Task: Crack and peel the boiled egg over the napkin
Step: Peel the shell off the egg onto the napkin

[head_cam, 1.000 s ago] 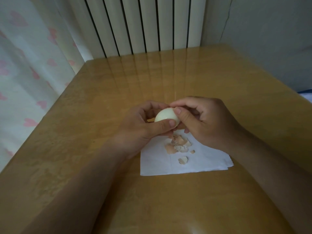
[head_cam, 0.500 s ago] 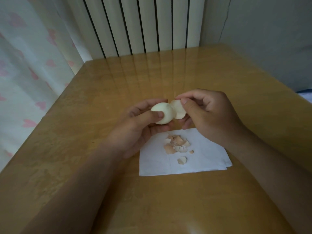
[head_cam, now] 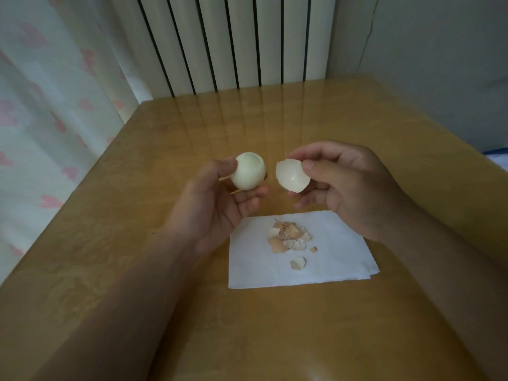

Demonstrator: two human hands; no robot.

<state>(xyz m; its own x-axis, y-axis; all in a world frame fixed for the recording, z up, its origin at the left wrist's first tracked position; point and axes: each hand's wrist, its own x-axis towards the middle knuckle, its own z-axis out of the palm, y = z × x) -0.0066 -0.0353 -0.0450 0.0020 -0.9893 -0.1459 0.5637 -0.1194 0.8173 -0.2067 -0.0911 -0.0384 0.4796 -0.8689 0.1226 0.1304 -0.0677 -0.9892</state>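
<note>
A peeled boiled egg (head_cam: pixel 248 174), bare and white, is gripped in the left hand (head_cam: pixel 217 207) between the thumb on its left side and the curled fingers beneath it. The egg is held above the desk (head_cam: pixel 137 215), beyond the far-left corner of the napkin and not directly over it. A large cup-shaped piece of shell (head_cam: pixel 292 176), its pale inside turned toward the camera, is pinched in the right hand (head_cam: pixel 346 188) between the thumb at its upper right edge and the fingers behind it. The egg and the shell piece are held apart, with a narrow gap between them at about the same height.

A white paper napkin (head_cam: pixel 338 259) is spread flat on the wooden desk below the hands. A small heap of brown shell fragments (head_cam: pixel 288 236) lies on its upper middle part, and one separate fragment (head_cam: pixel 297 263) lies just nearer the camera. A white ribbed radiator (head_cam: pixel 233 39) is seen behind the desk, and a pale curtain (head_cam: pixel 41 105) printed with pink hearts hangs at the left.
</note>
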